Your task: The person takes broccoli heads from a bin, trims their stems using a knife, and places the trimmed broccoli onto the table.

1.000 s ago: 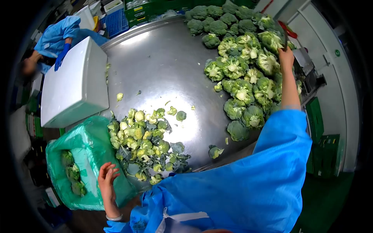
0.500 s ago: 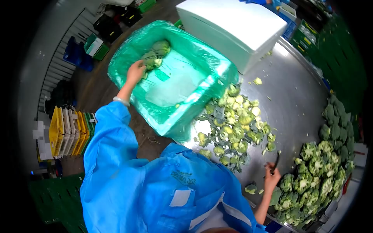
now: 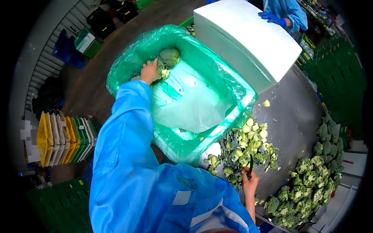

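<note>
Inside a crate lined with green plastic [image 3: 186,149], my left hand [image 3: 150,72] has its fingers curled over a broccoli head [image 3: 164,73] whose pale cut stem shows. A second broccoli head [image 3: 169,57] lies right beside it, against the far left of the crate. My right hand [image 3: 250,181] is closed around a dark knife [image 3: 250,165], with the blade pointing up and away from me. Beneath and beyond the knife lies a heap of cut broccoli stems and leaves [image 3: 254,141] on the metal table [image 3: 293,116].
A large pile of broccoli [image 3: 301,186] covers the table's right side. A white foam box [image 3: 248,35] stands beyond the crate, with a co-worker's blue-gloved hand [image 3: 272,18] on it. Stacked yellow, white and green crates [image 3: 66,138] stand at left.
My right hand has moved left with the knife, from beside the broccoli pile to the trimmings. My left hand stays at the broccoli in the crate. The view has shifted.
</note>
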`<state>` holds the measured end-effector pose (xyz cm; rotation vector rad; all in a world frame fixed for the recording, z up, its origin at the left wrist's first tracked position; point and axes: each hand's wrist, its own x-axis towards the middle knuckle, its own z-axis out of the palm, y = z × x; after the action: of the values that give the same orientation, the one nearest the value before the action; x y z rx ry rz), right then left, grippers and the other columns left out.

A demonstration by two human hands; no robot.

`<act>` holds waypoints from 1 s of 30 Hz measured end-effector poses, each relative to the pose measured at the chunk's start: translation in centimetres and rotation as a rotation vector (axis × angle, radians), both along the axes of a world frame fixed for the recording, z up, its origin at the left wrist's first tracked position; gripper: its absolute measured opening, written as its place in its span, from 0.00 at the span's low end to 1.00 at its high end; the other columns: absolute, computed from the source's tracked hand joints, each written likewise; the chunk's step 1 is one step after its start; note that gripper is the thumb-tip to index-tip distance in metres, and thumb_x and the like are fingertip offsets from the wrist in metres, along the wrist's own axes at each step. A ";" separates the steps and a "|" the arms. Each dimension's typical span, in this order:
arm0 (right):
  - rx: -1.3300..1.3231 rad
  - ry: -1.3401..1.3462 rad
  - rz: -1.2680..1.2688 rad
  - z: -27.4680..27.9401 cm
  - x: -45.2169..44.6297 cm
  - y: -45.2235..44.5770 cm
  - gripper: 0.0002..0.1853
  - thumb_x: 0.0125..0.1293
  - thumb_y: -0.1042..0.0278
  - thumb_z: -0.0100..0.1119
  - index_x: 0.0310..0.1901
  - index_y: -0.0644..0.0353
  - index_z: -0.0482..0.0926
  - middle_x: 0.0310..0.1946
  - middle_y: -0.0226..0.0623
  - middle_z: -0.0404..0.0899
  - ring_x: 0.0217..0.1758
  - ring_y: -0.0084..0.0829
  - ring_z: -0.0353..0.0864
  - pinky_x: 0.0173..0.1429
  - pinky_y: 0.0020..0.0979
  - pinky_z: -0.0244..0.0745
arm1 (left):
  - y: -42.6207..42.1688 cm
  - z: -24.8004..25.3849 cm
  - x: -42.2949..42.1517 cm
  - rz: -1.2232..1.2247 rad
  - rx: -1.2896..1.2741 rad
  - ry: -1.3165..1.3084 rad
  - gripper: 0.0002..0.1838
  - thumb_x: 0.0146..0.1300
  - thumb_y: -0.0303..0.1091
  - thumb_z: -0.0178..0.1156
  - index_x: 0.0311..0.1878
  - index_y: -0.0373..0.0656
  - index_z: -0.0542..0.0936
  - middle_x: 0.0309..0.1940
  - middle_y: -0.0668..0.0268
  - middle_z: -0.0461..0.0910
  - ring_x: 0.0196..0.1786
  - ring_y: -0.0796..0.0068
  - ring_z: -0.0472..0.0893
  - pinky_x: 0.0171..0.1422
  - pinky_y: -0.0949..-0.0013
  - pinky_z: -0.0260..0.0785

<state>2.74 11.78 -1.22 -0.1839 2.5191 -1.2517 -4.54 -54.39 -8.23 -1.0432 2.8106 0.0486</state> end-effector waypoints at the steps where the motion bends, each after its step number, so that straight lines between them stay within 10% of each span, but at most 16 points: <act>1: 0.006 0.015 0.030 0.5 0.0 -0.9 0.06 0.63 0.76 0.64 0.41 0.66 0.84 0.32 0.38 0.87 0.36 0.25 0.83 0.43 0.29 0.76 | 0.2 1.6 -0.1 -0.009 0.000 -0.021 0.57 0.41 0.50 0.76 0.76 0.53 0.58 0.66 0.46 0.66 0.63 0.42 0.72 0.61 0.47 0.71; 8: 0.062 0.132 0.160 2.9 -2.4 -5.0 0.11 0.59 0.80 0.63 0.44 0.64 0.83 0.40 0.43 0.84 0.41 0.35 0.85 0.45 0.31 0.76 | 6.5 13.3 3.1 0.140 1.172 0.744 0.44 0.58 0.51 0.67 0.73 0.43 0.60 0.64 0.53 0.73 0.63 0.54 0.77 0.62 0.45 0.72; 14: -0.029 0.717 0.402 6.4 -6.0 -7.5 0.22 0.50 0.83 0.61 0.50 0.59 0.82 0.50 0.40 0.82 0.47 0.42 0.85 0.47 0.36 0.82 | 20.2 18.1 8.0 0.307 1.886 0.631 0.35 0.67 0.46 0.60 0.73 0.48 0.58 0.61 0.57 0.75 0.58 0.60 0.81 0.56 0.51 0.80; 22: 0.111 0.961 0.519 6.6 -5.0 -6.8 0.18 0.55 0.71 0.62 0.49 0.57 0.80 0.51 0.32 0.81 0.31 0.27 0.80 0.30 0.28 0.76 | 34.4 16.8 11.4 0.484 1.986 0.240 0.31 0.66 0.44 0.59 0.69 0.41 0.65 0.59 0.56 0.78 0.55 0.59 0.82 0.52 0.49 0.81; 30: 0.417 0.629 0.420 2.1 -1.1 -4.0 0.07 0.54 0.76 0.58 0.36 0.62 0.74 0.44 0.41 0.80 0.29 0.36 0.83 0.29 0.35 0.79 | 40.0 15.8 12.8 0.407 1.764 0.099 0.38 0.60 0.41 0.63 0.72 0.50 0.59 0.63 0.60 0.72 0.57 0.65 0.80 0.46 0.58 0.81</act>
<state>1.60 7.75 0.89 -1.0800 2.9467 -0.5324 8.25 -14.34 7.55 -0.8738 1.3649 2.0349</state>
